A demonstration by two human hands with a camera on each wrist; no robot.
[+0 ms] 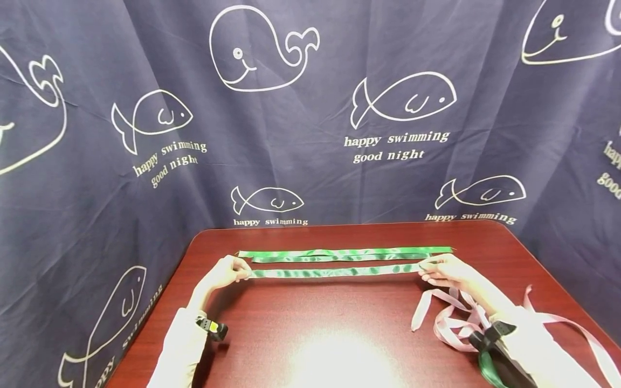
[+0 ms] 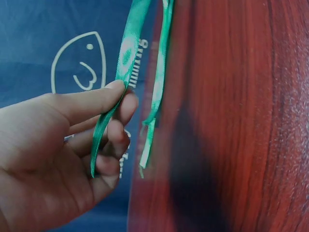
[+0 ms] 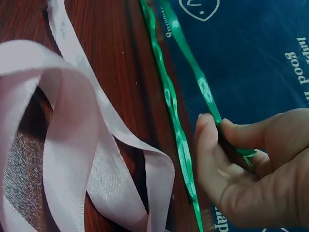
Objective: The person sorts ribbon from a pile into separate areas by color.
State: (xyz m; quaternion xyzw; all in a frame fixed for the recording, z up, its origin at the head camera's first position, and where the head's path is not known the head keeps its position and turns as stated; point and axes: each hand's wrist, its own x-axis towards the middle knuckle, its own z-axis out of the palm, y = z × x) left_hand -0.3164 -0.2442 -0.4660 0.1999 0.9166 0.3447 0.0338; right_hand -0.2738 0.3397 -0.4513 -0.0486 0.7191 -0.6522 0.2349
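A green satin ribbon [image 1: 335, 272] is stretched nearly straight between my two hands above the table. My left hand [image 1: 230, 271] pinches one end between thumb and forefinger; in the left wrist view a short tail of this ribbon [image 2: 126, 53] hangs down past the fingers. At the other end my right hand [image 1: 443, 269] pinches it, and the right wrist view shows a frayed tip [image 3: 248, 154] poking out under the thumb. Just beyond lie green ribbon strips [image 1: 349, 252], side by side along the far part of the table, one a little longer than the other.
A loose heap of pink ribbon [image 1: 453, 328] lies on the right side of the red-brown table [image 1: 271, 318], beneath and around my right forearm. Some green ribbon [image 1: 489, 372] shows below that wrist. A dark blue curtain [image 1: 330, 161] with fish drawings hangs behind the table.
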